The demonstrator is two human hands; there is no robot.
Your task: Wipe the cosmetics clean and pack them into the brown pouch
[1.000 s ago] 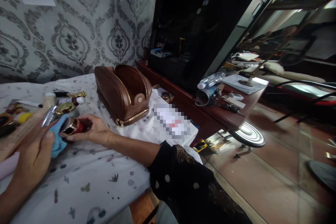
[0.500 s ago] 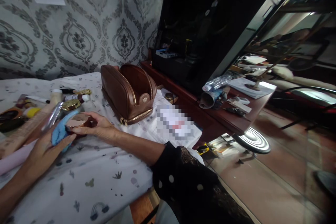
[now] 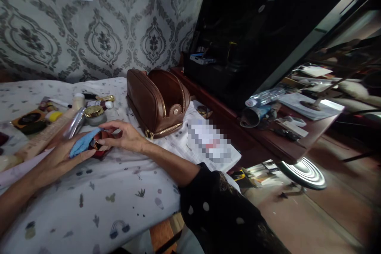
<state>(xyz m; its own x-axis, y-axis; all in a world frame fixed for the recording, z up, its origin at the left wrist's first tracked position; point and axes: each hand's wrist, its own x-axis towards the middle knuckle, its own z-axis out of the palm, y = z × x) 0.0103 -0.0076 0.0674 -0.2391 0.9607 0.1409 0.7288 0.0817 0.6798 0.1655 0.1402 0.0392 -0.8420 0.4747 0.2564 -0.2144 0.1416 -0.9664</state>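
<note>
Over the white patterned cloth, my left hand (image 3: 66, 158) holds a blue cloth (image 3: 82, 143) against a small dark red compact (image 3: 102, 153) with a gold-coloured edge. The thumb and fingers of my right hand (image 3: 126, 137) pinch the compact from the other side. Part of it is hidden by my fingers. A brown leather toiletry bag (image 3: 141, 97) stands unzipped beyond my right hand. Close behind my left hand lie a jar with a gold lid (image 3: 94, 112), a clear tube (image 3: 75, 122) and a long beige tube (image 3: 47, 133).
Several cosmetics lie at the left, among them a bottle with a yellow cap (image 3: 54, 116). Papers (image 3: 220, 152) lie right of the bag. A dark red stand (image 3: 238, 139) carries a large television (image 3: 238, 35) and a plastic bottle (image 3: 264, 98). A patterned wall (image 3: 104, 27) rises behind.
The compact has turned in my hands, so its pale inner face no longer shows and its dark red side does. The whole view has shifted, with things now further right.
</note>
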